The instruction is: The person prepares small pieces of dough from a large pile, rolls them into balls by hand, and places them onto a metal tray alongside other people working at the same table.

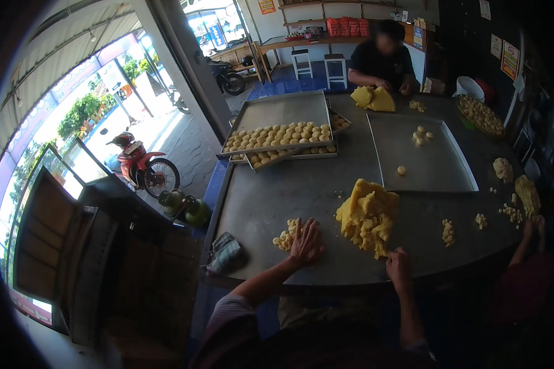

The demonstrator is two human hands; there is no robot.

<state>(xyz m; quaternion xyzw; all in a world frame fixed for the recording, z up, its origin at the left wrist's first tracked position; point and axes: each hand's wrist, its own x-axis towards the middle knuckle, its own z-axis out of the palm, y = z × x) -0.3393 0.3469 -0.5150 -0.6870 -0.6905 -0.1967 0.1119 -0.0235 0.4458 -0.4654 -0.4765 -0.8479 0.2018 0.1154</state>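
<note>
My left hand [306, 242] lies low over the table with its fingers apart. It touches the right side of a small pile of pale dough pieces [282, 239] and hides part of it. To its right sits a large, rough mound of yellow dough [366, 212]. At the mound's lower tip my right hand [399, 265] is closed, fingers curled and pinching the dough's edge. Whether a loose bit is between those fingertips is too small to see. A few crumbs [338, 194] lie left of the mound.
Trays of round dough balls [277, 136] are stacked at the far left. A metal tray [421, 154] holds several balls. A crumpled cloth [224, 252] lies near the left edge. Across the table a person [381, 58] handles dough; another person's hands [533, 226] work at the right.
</note>
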